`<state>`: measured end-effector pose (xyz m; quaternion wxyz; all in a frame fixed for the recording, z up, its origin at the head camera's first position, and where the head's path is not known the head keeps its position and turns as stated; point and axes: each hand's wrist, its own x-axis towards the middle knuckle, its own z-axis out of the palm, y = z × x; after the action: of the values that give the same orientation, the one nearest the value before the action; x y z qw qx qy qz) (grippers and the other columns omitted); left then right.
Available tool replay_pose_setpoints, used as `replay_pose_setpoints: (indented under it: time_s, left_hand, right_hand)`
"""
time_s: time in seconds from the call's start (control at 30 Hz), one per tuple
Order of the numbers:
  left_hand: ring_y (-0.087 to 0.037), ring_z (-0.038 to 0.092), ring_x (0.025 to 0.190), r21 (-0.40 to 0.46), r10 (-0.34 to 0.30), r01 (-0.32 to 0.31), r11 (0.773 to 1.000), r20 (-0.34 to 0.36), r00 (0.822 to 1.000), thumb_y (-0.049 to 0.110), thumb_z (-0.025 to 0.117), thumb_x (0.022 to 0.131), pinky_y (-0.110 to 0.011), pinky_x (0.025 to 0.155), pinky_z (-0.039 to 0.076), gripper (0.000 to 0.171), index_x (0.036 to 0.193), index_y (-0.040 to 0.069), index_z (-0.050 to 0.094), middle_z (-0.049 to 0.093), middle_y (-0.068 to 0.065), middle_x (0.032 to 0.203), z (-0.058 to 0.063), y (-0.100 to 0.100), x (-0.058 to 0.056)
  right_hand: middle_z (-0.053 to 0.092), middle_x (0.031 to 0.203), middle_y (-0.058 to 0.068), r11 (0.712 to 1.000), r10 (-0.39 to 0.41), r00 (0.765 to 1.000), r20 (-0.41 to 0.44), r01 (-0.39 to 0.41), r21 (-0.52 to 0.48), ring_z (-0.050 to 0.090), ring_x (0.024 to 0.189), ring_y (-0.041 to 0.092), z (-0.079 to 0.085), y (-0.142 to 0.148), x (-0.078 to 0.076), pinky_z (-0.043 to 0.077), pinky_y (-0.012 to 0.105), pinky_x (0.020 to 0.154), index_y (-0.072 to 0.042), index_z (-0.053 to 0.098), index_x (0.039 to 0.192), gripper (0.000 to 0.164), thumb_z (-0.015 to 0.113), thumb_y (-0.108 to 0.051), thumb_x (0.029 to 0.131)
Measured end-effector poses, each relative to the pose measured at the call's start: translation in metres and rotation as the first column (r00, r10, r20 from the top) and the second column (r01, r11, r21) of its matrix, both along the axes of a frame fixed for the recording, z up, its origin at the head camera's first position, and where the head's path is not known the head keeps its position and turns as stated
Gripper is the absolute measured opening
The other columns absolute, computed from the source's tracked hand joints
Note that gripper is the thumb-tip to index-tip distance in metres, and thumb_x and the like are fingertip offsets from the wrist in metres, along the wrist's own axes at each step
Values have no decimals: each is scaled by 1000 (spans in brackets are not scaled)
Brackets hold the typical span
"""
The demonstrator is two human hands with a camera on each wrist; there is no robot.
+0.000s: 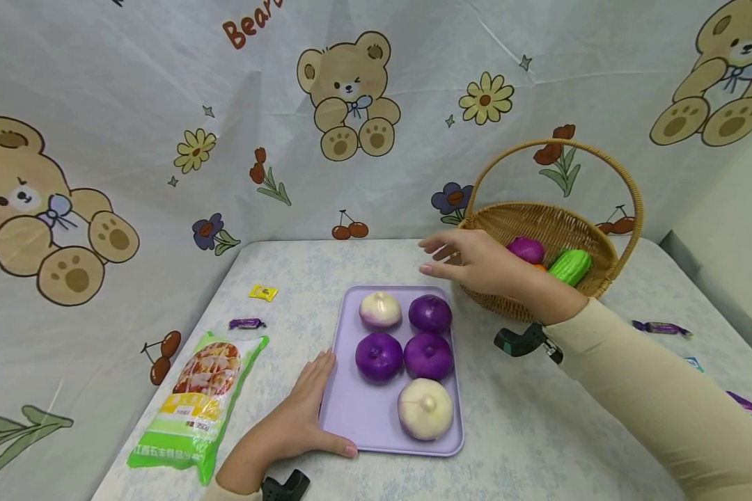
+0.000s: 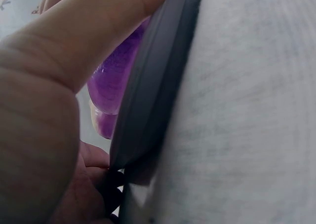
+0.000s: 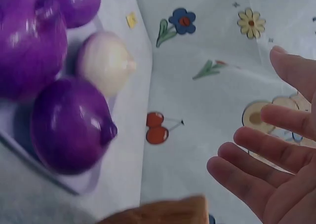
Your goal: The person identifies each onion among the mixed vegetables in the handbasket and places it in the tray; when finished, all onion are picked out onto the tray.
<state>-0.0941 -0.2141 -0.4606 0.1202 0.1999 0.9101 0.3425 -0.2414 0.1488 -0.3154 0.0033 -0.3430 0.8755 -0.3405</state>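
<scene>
My left hand [image 1: 303, 414] rests along the left edge of a light purple tray [image 1: 351, 424], fingers straight and thumb at its near-left corner. In the left wrist view the thumb [image 2: 54, 46] reaches to the tray's dark-looking edge [image 2: 148, 91]. The tray bears several onions: purple ones such as this purple onion [image 1: 379, 357], a white onion [image 1: 426, 409] at the near right and a white-and-purple onion [image 1: 381, 309] at the far left. My right hand [image 1: 470, 259], relaxed and holding nothing, hovers by the left side of a wicker basket [image 1: 514, 216].
Inside the basket lie a purple onion [image 1: 526, 249], a green ridged vegetable [image 1: 570, 266] and something orange, partly hidden by my forearm. On the left are a green food packet [image 1: 197, 403], a purple-wrapped candy [image 1: 247, 323] and a yellow candy [image 1: 263, 292]. Another purple-wrapped candy [image 1: 662, 328] lies right.
</scene>
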Motion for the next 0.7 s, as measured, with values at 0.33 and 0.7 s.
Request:
replay_pose_setpoints:
  time_s: [0.33,0.7]
  left_hand:
    - [-34,-5,158,-9,6,-6,1000,1,1000,68,96,58,-53,125,2,158,167,-1,5,3,-20,173,-1,-1,0]
    - [-33,-5,158,-8,-4,4,1000,-2,1000,69,95,59,-50,126,0,158,167,-2,5,3,-20,173,-2,0,-1]
  right_hand:
    - [70,125,14,980,-194,981,11,194,47,67,115,34,10,40,-23,53,55,100,-5,65,138,48,69,-38,104]
    - [61,138,22,949,-311,949,60,306,79,55,130,45,13,81,-48,43,64,108,-3,56,145,62,66,-48,104]
